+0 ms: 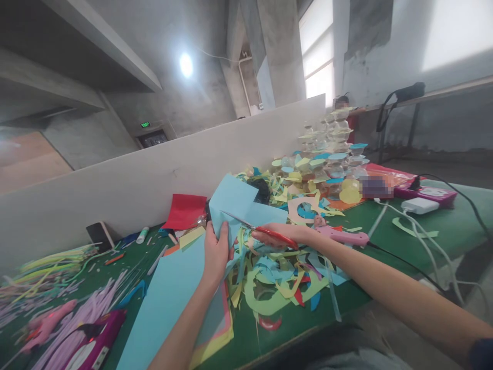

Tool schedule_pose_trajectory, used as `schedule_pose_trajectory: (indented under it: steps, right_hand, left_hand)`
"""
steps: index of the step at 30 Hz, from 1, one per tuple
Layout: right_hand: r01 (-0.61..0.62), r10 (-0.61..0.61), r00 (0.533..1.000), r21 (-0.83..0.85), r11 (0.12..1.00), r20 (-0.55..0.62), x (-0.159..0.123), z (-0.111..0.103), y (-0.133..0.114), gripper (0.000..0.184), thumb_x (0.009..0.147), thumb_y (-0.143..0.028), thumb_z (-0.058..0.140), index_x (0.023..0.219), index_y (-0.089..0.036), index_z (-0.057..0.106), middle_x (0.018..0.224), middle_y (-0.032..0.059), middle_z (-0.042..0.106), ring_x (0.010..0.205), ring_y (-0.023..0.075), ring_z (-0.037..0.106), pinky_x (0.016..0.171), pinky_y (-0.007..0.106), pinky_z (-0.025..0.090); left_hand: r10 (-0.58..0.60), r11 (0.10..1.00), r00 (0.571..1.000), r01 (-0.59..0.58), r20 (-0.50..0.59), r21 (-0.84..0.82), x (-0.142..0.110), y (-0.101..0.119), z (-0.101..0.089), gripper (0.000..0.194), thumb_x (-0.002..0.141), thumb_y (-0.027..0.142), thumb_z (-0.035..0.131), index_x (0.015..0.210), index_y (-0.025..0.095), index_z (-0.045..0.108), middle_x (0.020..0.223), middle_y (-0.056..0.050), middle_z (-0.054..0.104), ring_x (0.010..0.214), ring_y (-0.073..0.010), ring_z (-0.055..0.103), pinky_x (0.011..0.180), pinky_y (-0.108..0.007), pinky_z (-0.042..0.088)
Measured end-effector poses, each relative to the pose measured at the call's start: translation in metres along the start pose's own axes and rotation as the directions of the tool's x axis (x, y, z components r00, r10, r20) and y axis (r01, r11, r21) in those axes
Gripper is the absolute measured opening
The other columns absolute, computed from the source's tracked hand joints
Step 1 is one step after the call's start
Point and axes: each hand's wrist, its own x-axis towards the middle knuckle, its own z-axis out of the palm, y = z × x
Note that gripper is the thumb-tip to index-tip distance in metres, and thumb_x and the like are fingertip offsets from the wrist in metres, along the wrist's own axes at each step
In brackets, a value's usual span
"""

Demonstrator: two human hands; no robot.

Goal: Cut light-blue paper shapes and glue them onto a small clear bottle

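Observation:
My left hand [215, 252] is closed on the lower edge of a light blue paper sheet [234, 203], holding it upright above the green table [454, 226]. My right hand [277, 234] grips red-handled scissors [265, 231]; their blades point left into the blue sheet. Under both hands lies a heap of coloured paper scraps [277, 288]. A large blue sheet [165, 303] lies flat below my left forearm.
A pink glue gun [341, 235] lies right of my right hand, white cables and a charger [419, 205] beyond it. Stacked cups with paper discs [331, 154] stand at the back. Red paper [184, 210] leans on the white partition [115, 190]. Paper strips [57, 262] lie left.

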Motion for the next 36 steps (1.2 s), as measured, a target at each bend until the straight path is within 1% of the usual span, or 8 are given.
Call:
schedule_pose_trajectory:
  steps: [3, 5, 9, 13, 20, 24, 30, 36]
  right_hand:
    - [-0.081, 0.082, 0.997, 0.085, 0.993, -0.007, 0.001, 0.001, 0.001, 0.057, 0.078, -0.077, 0.048, 0.066, -0.022, 0.041, 0.052, -0.004, 0.039, 0.045, 0.01, 0.035, 0.045, 0.026, 0.032]
    - [-0.117, 0.12, 0.992, 0.085, 0.989, -0.026, 0.001, 0.003, -0.002, 0.057, 0.077, -0.078, 0.048, 0.067, -0.021, 0.047, 0.052, -0.0031, 0.043, 0.044, 0.0108, 0.039, 0.047, 0.026, 0.035]
    - [-0.122, 0.127, 0.99, 0.07, 0.99, -0.067, 0.001, 0.005, -0.005, 0.057, 0.077, -0.077, 0.049, 0.067, -0.021, 0.048, 0.049, -0.0033, 0.044, 0.043, 0.012, 0.043, 0.048, 0.027, 0.037]
    - [-0.07, 0.073, 0.995, 0.058, 0.996, -0.066, 0.002, 0.005, 0.001, 0.053, 0.081, -0.073, 0.047, 0.067, -0.021, 0.042, 0.051, -0.0046, 0.041, 0.043, 0.0104, 0.038, 0.047, 0.026, 0.034]
    - [0.126, -0.13, 0.99, -0.076, 0.989, -0.047, -0.001, 0.004, -0.001, 0.044, 0.09, -0.062, 0.041, 0.071, -0.022, 0.038, 0.064, -0.003, 0.038, 0.054, 0.012, 0.032, 0.05, 0.027, 0.031]
    - [0.065, -0.07, 0.996, -0.077, 0.995, -0.059, 0.002, 0.006, 0.003, 0.047, 0.09, -0.064, 0.038, 0.071, -0.022, 0.038, 0.062, -0.0034, 0.038, 0.054, 0.0117, 0.033, 0.05, 0.027, 0.032]
    - [-0.1, 0.104, 0.993, 0.065, 0.993, -0.055, 0.007, 0.01, 0.01, 0.055, 0.083, -0.075, 0.041, 0.072, -0.021, 0.042, 0.06, -0.0043, 0.041, 0.049, 0.0098, 0.036, 0.047, 0.026, 0.034]
    - [-0.135, 0.141, 0.986, 0.066, 0.989, -0.091, 0.005, 0.018, 0.002, 0.051, 0.085, -0.07, 0.043, 0.07, -0.021, 0.043, 0.057, -0.0039, 0.042, 0.045, 0.0103, 0.039, 0.047, 0.027, 0.037]
  left_hand:
    - [-0.023, 0.999, 1.0, 0.022, -0.01, -0.025, 0.0, 0.0, 0.0, 0.045, 0.085, 0.06, 0.052, 0.112, 0.024, 0.045, 0.058, 0.006, 0.05, 0.039, -0.0108, 0.049, 0.031, -0.018, 0.033]
    - [-0.049, 0.998, 0.999, 0.049, -0.004, -0.038, 0.001, -0.001, 0.0, 0.047, 0.085, 0.061, 0.05, 0.112, 0.023, 0.047, 0.058, 0.006, 0.051, 0.039, -0.0107, 0.049, 0.031, -0.018, 0.034]
    - [-0.072, 0.995, 0.997, 0.074, 0.028, -0.071, 0.003, -0.003, 0.0, 0.039, 0.086, 0.06, 0.048, 0.092, 0.022, 0.048, 0.056, 0.006, 0.054, 0.033, -0.0076, 0.042, 0.032, -0.018, 0.034]
    - [-0.093, 0.988, 0.994, 0.098, 0.052, -0.116, 0.003, -0.003, 0.001, 0.037, 0.085, 0.058, 0.049, 0.081, 0.022, 0.043, 0.053, 0.005, 0.055, 0.03, -0.0065, 0.039, 0.031, -0.018, 0.03]
    - [-0.09, 0.987, 0.993, 0.1, 0.077, -0.129, 0.005, -0.01, 0.002, 0.038, 0.083, 0.057, 0.053, 0.079, 0.022, 0.043, 0.049, 0.006, 0.051, 0.027, -0.0064, 0.036, 0.029, -0.018, 0.025]
    - [-0.075, 0.991, 0.994, 0.083, 0.079, -0.108, 0.008, -0.015, 0.001, 0.035, 0.084, 0.055, 0.053, 0.08, 0.021, 0.046, 0.047, 0.006, 0.053, 0.026, -0.0083, 0.039, 0.028, -0.019, 0.025]
    - [-0.069, 0.988, 0.992, 0.082, 0.101, -0.127, 0.009, -0.015, 0.001, 0.032, 0.087, 0.052, 0.052, 0.08, 0.02, 0.048, 0.045, 0.006, 0.052, 0.026, -0.008, 0.037, 0.028, -0.019, 0.025]
    - [-0.02, 0.979, 0.992, 0.045, 0.127, -0.199, 0.004, -0.016, 0.003, 0.035, 0.086, 0.055, 0.053, 0.08, 0.02, 0.048, 0.046, 0.004, 0.055, 0.026, -0.0084, 0.037, 0.028, -0.019, 0.024]
